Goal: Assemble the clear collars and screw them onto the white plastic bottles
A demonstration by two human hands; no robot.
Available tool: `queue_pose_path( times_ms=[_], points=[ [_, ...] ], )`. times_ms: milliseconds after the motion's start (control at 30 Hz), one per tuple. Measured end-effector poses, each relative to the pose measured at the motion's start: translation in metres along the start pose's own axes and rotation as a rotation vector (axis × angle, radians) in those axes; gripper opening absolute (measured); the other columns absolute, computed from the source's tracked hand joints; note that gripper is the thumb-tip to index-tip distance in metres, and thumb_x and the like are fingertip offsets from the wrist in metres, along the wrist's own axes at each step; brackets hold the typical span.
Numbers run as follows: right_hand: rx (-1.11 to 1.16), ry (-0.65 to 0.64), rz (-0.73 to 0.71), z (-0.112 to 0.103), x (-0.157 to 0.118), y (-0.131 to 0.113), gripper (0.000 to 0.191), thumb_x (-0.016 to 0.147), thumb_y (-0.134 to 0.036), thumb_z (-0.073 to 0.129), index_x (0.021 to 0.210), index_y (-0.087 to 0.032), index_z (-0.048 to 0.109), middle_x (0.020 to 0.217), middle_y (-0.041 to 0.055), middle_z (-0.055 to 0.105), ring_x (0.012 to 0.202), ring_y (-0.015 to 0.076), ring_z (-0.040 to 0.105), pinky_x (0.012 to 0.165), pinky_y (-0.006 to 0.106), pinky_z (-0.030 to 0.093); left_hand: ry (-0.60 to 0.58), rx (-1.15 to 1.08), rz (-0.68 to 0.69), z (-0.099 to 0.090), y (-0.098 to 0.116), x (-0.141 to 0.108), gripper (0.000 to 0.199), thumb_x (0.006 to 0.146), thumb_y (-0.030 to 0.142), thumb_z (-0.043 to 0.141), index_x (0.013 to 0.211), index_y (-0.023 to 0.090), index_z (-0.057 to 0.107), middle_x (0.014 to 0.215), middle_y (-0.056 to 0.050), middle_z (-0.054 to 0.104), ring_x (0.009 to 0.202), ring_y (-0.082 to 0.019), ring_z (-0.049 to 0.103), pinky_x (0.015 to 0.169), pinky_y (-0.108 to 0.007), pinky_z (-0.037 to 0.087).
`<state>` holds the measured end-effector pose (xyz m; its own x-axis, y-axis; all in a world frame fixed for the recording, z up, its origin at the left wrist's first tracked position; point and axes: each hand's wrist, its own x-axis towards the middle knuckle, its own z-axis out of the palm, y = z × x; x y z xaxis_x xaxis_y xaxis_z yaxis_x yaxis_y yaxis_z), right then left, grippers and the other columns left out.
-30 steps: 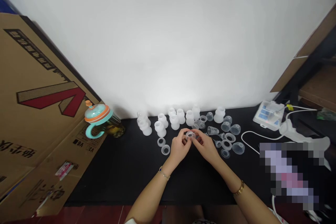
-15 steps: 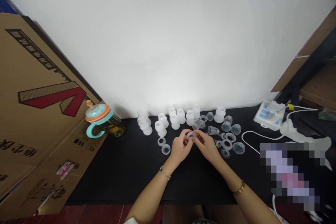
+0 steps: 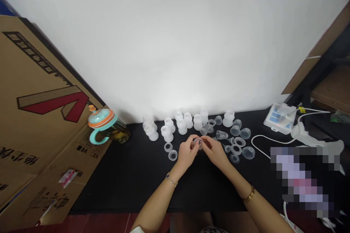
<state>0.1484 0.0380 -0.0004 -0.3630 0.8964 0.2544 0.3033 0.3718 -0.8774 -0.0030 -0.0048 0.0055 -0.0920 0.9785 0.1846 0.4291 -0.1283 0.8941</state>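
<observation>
Between my left hand (image 3: 188, 150) and my right hand (image 3: 216, 150) is a translucent bottle collar ring (image 3: 199, 140), gripped by the fingertips of both. Fingers cover much of it; whether a nipple sits inside, I cannot tell. Left of my left hand two loose collar rings (image 3: 172, 155) lie flat. To the right of my right hand are more rings (image 3: 236, 149), several clear nipples (image 3: 227, 148) and clear dome caps (image 3: 248, 152). Small white baby bottles (image 3: 182, 126) stand behind my hands, mostly without tops; at the far left one bottle (image 3: 150, 128) has a clear top.
A pitcher with a turquoise handle and lid (image 3: 102, 122) stands left, beside a large cardboard box (image 3: 49, 116). At right are a white case with blue compartments (image 3: 280, 117), a white cable (image 3: 259, 136) and a blurred-out patch. A white wall (image 3: 186, 43) rises behind the black table (image 3: 131, 174).
My fingers have shifted slightly around the collar ring, which is now tipped more and more covered. The rest of the table stands as before; the view has moved a little.
</observation>
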Motion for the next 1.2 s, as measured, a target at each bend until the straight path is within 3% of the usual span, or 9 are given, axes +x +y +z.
queue_pose_path(
  times_ms=[233,433,500,767,1200],
  points=[
    [-0.027,0.014,-0.003,-0.001,0.000,-0.001,0.024,0.091,-0.037,0.051,0.096,-0.022,0.069,0.083,0.0042,0.076,0.067,0.0199,0.068,0.061,0.029,0.050,-0.025,-0.061,-0.011,0.002,-0.004,0.000,0.025,0.097,0.042,0.051,0.107,0.022,0.063,0.060,0.005,0.062,0.050,-0.012,0.060,0.052,-0.021,0.043],
    [-0.041,0.011,-0.016,0.001,-0.001,-0.001,0.028,0.096,-0.040,0.049,0.103,-0.021,0.069,0.091,0.0056,0.076,0.068,0.0190,0.067,0.059,0.028,0.049,-0.138,-0.464,-0.258,0.002,-0.009,0.010,0.043,0.088,0.056,0.060,0.109,0.019,0.055,0.059,0.004,0.063,0.044,-0.015,0.064,0.043,-0.020,0.047],
    [-0.049,0.015,-0.016,0.001,-0.001,0.000,0.028,0.096,-0.041,0.050,0.102,-0.021,0.069,0.091,0.0056,0.076,0.068,0.0188,0.066,0.059,0.028,0.049,-0.150,-0.524,-0.282,0.002,-0.009,0.012,0.045,0.085,0.057,0.064,0.107,0.019,0.055,0.060,0.003,0.064,0.044,-0.015,0.065,0.043,-0.019,0.047],
    [-0.043,0.007,-0.010,0.001,-0.001,0.000,0.029,0.095,-0.042,0.050,0.101,-0.020,0.068,0.087,0.0052,0.075,0.069,0.0192,0.067,0.060,0.028,0.049,-0.102,-0.444,-0.184,0.001,-0.011,0.012,0.040,0.088,0.055,0.063,0.100,0.017,0.060,0.051,0.007,0.056,0.037,-0.011,0.058,0.037,-0.015,0.037],
    [-0.108,0.046,-0.010,0.000,0.000,-0.003,0.027,0.092,-0.038,0.049,0.088,-0.021,0.069,0.073,0.0039,0.073,0.060,0.0192,0.064,0.056,0.029,0.045,-0.080,-0.371,-0.115,0.006,-0.011,0.006,0.035,0.091,0.050,0.061,0.104,0.018,0.061,0.051,0.006,0.057,0.041,-0.010,0.057,0.042,-0.016,0.039]
  ],
)
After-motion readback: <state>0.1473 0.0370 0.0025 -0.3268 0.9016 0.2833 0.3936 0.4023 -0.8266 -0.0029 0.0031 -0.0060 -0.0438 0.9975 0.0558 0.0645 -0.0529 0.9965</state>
